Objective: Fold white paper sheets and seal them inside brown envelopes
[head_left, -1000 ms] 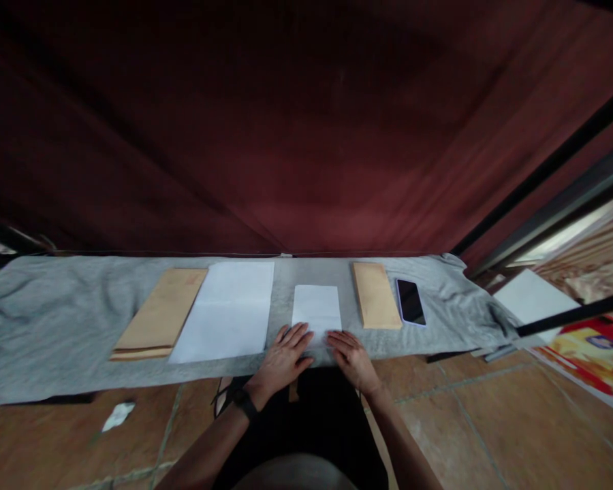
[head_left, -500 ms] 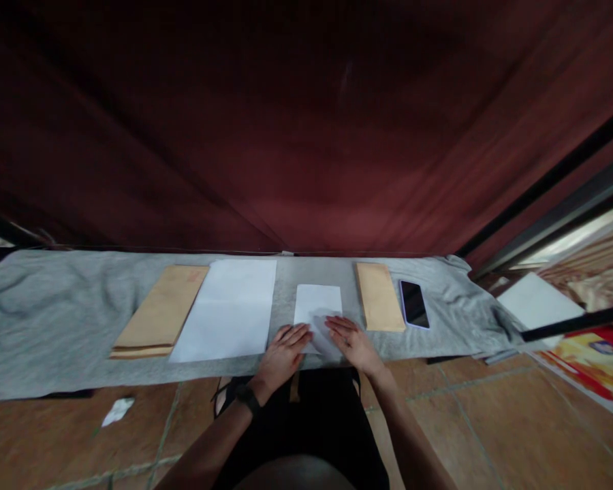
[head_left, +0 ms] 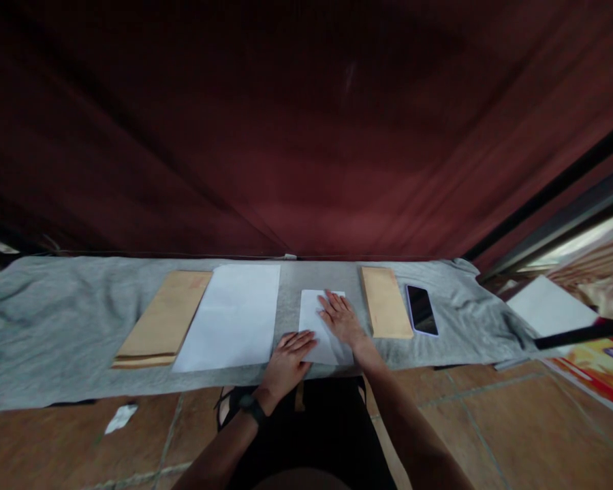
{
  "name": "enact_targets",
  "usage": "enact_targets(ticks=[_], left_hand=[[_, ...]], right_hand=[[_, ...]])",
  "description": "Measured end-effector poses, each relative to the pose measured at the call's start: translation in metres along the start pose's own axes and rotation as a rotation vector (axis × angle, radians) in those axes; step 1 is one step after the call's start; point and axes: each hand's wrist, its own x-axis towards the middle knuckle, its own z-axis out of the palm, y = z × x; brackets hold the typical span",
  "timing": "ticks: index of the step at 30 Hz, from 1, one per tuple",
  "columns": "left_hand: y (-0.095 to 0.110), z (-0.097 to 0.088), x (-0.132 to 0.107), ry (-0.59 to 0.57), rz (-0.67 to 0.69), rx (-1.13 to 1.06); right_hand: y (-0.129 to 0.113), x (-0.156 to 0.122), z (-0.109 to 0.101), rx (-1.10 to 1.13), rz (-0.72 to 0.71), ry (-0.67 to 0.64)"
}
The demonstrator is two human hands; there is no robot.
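Note:
A folded sheet of white paper [head_left: 332, 350] lies flat on the grey cloth in front of me. My left hand [head_left: 290, 357] rests on its lower left edge, fingers stretched out. Spread over the upper right part of the paper is my right hand [head_left: 341, 318], palm down, pressing on it. To the left lies a stack of larger white sheets [head_left: 229, 316], and beyond it a pile of brown envelopes [head_left: 163, 316]. Right of the folded paper is another brown envelope pile [head_left: 387, 303].
A phone [head_left: 421, 309] with a pale case lies at the right on the grey cloth [head_left: 56, 327] covering the narrow table. Behind hangs a dark red curtain [head_left: 296, 136]. A crumpled white scrap [head_left: 121, 418] is on the tiled floor [head_left: 490, 415]. Black bars [head_left: 585, 335] stand at the right.
My right hand has moved up the paper, away from me, and flattened on it. The raised lower part of the sheet now lies flat. My left hand stays at the left edge.

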Motion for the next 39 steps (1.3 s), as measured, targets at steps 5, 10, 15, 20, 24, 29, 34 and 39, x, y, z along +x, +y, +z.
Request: enact_targets(ticks=[5,10,15,20,24,29,34,39], left_hand=[[0.000,0.000,0.001,0.002,0.003,0.002],[0.002,0.000,0.001,-0.006,-0.008,0.003],[0.001,0.002,0.001,-0.010,-0.004,0.015],[-0.001,0.003,0.000,-0.007,-0.012,0.007],[0.000,0.002,0.000,-0.006,-0.014,0.006],[0.002,-0.001,0.000,-0.011,-0.015,-0.001],[0.002,-0.001,0.001,-0.010,-0.018,-0.003],[0.001,0.001,0.000,0.001,-0.011,-0.010]], right_hand=[[0.000,0.007,0.002,-0.012,0.034,0.031],[-0.024,-0.002,0.003,0.063,-0.128,-0.025],[-0.034,0.000,0.003,0.067,-0.198,-0.067],[-0.026,0.015,0.006,0.037,-0.131,-0.046],[-0.020,0.025,0.008,0.029,-0.066,-0.026],[-0.008,0.030,0.005,-0.006,-0.002,-0.008],[0.001,0.014,-0.004,-0.030,0.076,0.037],[0.000,-0.028,-0.014,-0.012,0.049,0.017]])
